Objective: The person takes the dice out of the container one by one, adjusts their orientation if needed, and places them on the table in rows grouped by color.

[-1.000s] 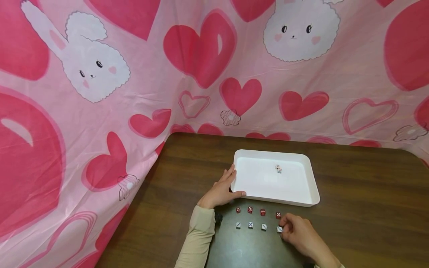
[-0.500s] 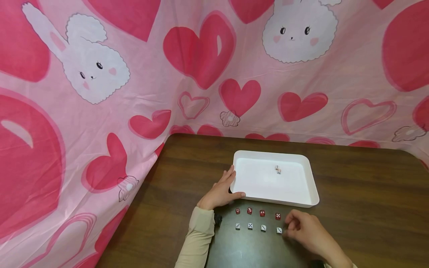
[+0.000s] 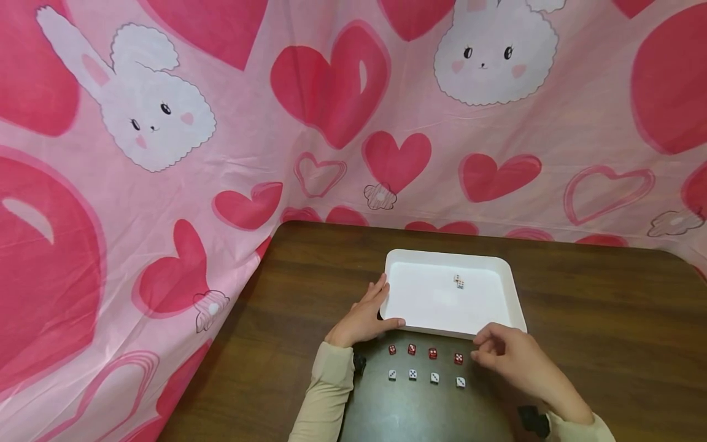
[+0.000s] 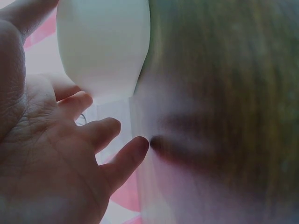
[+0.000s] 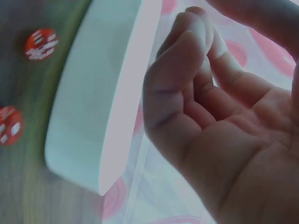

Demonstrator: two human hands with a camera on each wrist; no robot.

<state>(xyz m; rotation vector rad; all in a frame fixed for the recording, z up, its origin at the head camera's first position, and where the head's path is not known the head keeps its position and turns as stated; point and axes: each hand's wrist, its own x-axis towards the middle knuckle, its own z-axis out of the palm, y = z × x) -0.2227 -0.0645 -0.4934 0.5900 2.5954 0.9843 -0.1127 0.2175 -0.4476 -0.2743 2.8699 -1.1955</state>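
Note:
My left hand (image 3: 361, 319) rests at the left end of a shallow white tray (image 3: 420, 298), its fingers spread along the side and the thumb at the near rim. My right hand (image 3: 510, 353) hovers by the tray's near right corner, fingers loosely bent, with nothing visible in them. Two white dice (image 3: 459, 283) lie together inside the tray. In front of it stand several red dice (image 3: 433, 353) in a row, and nearer to me a matching row of white dice (image 3: 434, 378). In the right wrist view, a red die (image 5: 41, 44) shows beside the tray wall (image 5: 88, 93).
The brown wooden table (image 3: 596, 307) extends on both sides of the tray. Pink cloth (image 3: 331, 153) with hearts and rabbits hangs behind and to the left. A dark wrist device (image 3: 533, 421) sits at my right cuff.
My right hand has left the rightmost white die, drawn back to the right, then moved forward to the tray's near right corner. The left hand stays in place.

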